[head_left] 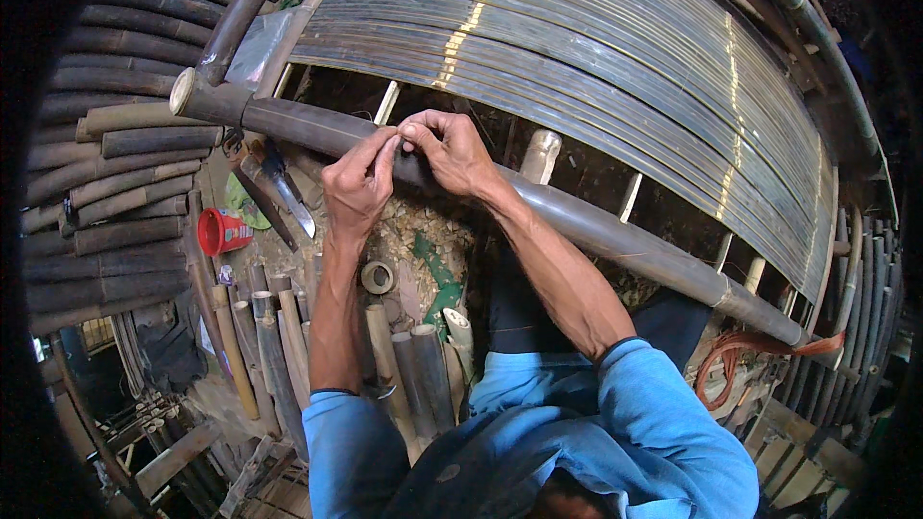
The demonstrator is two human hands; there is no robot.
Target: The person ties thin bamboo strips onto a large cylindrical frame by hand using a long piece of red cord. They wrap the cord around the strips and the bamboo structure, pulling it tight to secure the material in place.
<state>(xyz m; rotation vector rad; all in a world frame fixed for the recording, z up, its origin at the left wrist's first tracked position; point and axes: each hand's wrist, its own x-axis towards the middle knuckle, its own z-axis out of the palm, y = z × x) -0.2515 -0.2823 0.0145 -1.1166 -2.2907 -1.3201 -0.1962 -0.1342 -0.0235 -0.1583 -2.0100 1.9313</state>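
Bamboo pole lies beneath both hands, red tub nearby, contents unclear.

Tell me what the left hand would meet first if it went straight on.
Most likely the right hand: its fingers appear to meet those of the left hand, though exact depth is unclear.

Soft light; sheen on slats; curved black rim; edges dim, perhaps blurred.
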